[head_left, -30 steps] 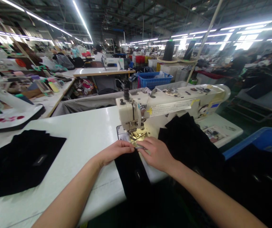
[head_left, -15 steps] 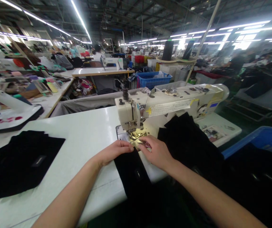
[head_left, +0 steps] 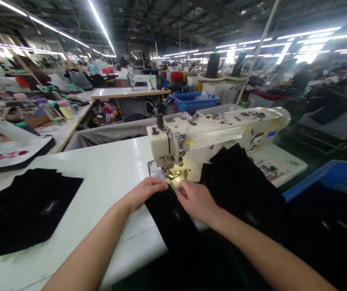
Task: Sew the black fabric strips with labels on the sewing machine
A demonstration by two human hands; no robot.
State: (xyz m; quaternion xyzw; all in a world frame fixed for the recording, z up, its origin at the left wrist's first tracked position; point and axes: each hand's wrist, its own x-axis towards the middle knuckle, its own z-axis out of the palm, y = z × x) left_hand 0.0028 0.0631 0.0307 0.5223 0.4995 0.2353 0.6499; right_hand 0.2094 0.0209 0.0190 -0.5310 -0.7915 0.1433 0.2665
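Note:
A black fabric piece [head_left: 172,220] with a small label hangs over the table's front edge, its upper end near the lit needle area of the sewing machine [head_left: 166,147]. My left hand [head_left: 147,192] pinches its upper left corner between thumb and fingers. At the upper right corner, my right hand [head_left: 196,200] is closed with its fingertips on the cloth edge, close to the left fingertips. The right palm is hidden, so anything else within it cannot be made out.
More black fabric pieces [head_left: 28,210] lie on the white table [head_left: 109,161] to the left. A black fabric pile [head_left: 240,182] sits right of the needle, beside a blue basket [head_left: 340,173]. Thread cones [head_left: 213,64] stand behind the machine.
My right hand has moved slightly down and turned, bringing its fingertips from beside the presser foot to the cloth's upper right corner. The cloth's lower part has shifted right; my left hand barely moved.

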